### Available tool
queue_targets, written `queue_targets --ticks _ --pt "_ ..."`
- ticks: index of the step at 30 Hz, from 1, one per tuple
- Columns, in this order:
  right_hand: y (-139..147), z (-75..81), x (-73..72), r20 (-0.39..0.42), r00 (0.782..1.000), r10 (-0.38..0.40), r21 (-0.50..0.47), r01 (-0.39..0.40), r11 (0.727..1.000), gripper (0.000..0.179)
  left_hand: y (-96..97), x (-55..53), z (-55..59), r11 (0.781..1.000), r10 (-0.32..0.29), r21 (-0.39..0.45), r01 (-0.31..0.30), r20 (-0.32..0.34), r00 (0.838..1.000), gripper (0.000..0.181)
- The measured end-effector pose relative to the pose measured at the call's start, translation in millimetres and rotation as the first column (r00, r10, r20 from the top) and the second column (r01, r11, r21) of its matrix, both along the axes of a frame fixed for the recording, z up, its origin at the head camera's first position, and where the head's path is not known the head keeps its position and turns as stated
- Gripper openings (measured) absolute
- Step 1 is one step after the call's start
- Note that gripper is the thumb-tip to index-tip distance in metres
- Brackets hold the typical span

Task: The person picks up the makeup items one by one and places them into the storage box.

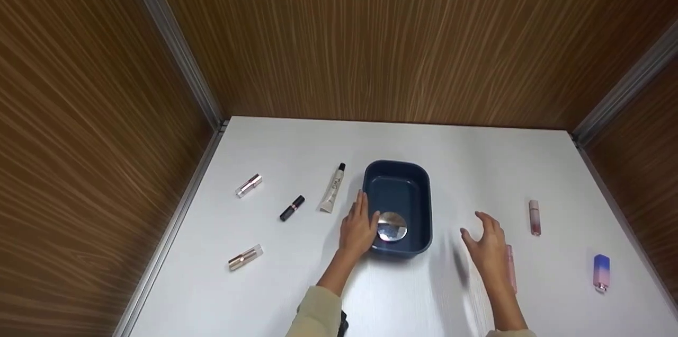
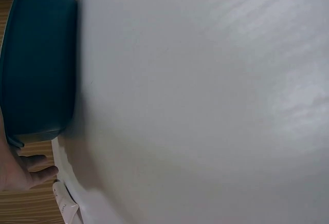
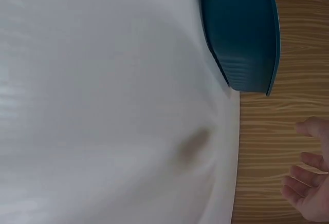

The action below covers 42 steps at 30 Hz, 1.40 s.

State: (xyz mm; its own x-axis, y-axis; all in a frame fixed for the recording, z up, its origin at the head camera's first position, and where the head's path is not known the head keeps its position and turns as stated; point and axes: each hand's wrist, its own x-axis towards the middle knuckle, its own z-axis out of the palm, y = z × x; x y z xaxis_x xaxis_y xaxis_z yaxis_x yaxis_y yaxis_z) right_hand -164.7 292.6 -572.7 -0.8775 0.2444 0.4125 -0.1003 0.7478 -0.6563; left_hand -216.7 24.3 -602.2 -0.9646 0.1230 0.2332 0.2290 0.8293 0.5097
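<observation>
A dark blue rectangular bin stands on the white table. Inside it, near the close end, lies a round, shiny silver compact. My left hand holds the bin's left side, thumb over the rim beside the compact and fingers along the outside wall. In the left wrist view, those fingers point down past the bin. My right hand is raised over the table right of the bin, thumb and fingers apart with nothing between them. It partly covers a pink tube.
Left of the bin lie a cream squeeze tube, a dark lipstick, a silver-and-clear tube and a gold-and-clear tube. To the right are a lip gloss and a blue-pink tube. Wood panels enclose the table.
</observation>
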Motion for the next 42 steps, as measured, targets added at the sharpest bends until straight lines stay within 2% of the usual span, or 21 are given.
queue_targets --ticks 10,15,20,29,36,42 --pt "15.7 -2.8 12.8 0.058 0.997 -0.053 -0.011 0.054 0.998 0.045 -2.5 0.6 -1.6 1.000 0.002 0.006 -0.002 -0.003 1.000 0.060" --pt "25.4 -5.0 21.0 0.105 0.988 -0.113 -0.016 0.115 0.993 0.044 -2.8 0.9 -1.4 1.000 0.001 0.007 -0.001 0.017 1.000 0.060" --pt "35.0 -8.6 28.8 0.118 0.982 -0.150 -0.016 0.153 0.988 0.044 -3.1 -0.3 -2.0 1.000 0.002 0.005 -0.002 0.033 0.999 0.061" --pt "43.2 -13.0 41.3 0.183 0.965 -0.186 -0.013 0.192 0.981 0.044 -2.7 1.1 -3.8 1.000 0.004 0.013 -0.004 -0.006 1.000 0.059" --pt "49.4 -18.9 48.7 0.185 0.955 -0.232 0.000 0.236 0.972 0.045 -1.9 1.0 -4.1 1.000 0.009 0.008 -0.009 -0.013 1.000 0.059" --pt "53.9 -23.1 53.0 0.288 0.921 -0.261 0.007 0.270 0.963 0.048 -2.3 0.9 -4.0 1.000 0.011 0.008 -0.011 -0.020 1.000 0.059"
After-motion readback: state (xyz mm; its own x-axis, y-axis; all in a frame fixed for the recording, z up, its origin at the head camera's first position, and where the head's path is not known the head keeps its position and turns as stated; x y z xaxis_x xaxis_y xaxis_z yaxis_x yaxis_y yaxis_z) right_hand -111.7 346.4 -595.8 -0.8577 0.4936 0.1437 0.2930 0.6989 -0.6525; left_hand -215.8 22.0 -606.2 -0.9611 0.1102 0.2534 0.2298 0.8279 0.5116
